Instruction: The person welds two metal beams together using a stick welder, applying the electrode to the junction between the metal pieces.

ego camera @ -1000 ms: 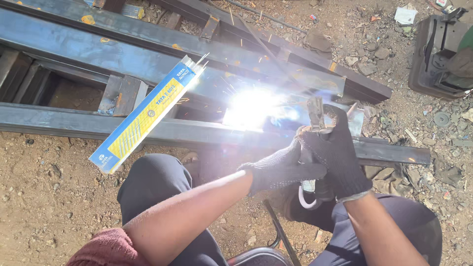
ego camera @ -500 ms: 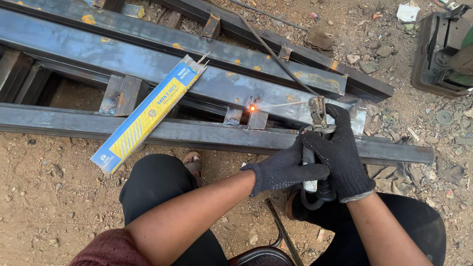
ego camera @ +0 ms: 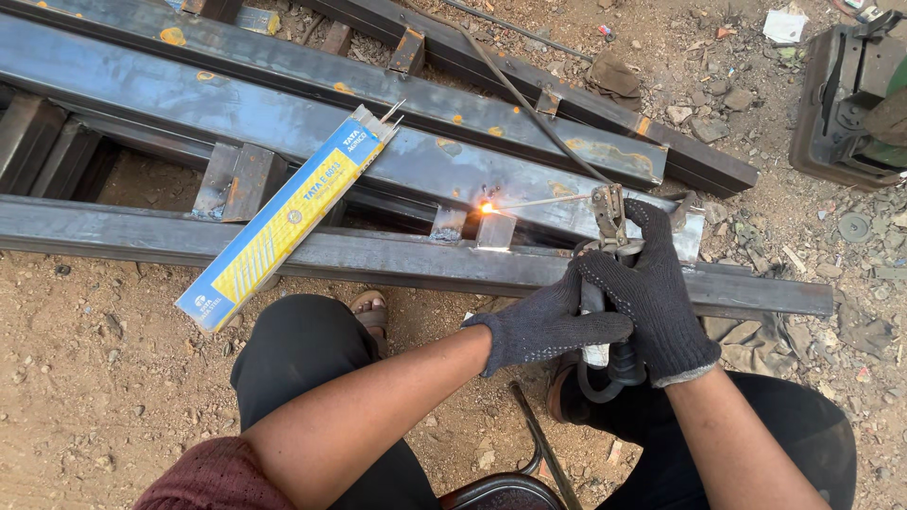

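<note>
- Hands in dark gloves: the right hand (ego camera: 654, 283) and left hand (ego camera: 548, 326) are both wrapped tight round the rod holder (ego camera: 605, 236).
- Rod (ego camera: 543, 201) tip is held on a small steel tab (ego camera: 495, 229), where an orange spot glows.
- Beside that tab, another tab (ego camera: 447, 223) looks joined already; the glowing one seems unfinished.
- Left of the tabs, a blue and yellow rod box (ego camera: 283, 219) is laid across the long beam (ego camera: 283, 247).

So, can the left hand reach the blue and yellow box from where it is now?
Probably yes: the left hand would have to let go of the electrode holder; nothing lies between it and the box.

A long, flat blue-and-yellow box (ego camera: 288, 219) lies slanted across the steel beams (ego camera: 142, 90), its open top end showing thin rods (ego camera: 392, 111), lower end overhanging the dirt.
</note>
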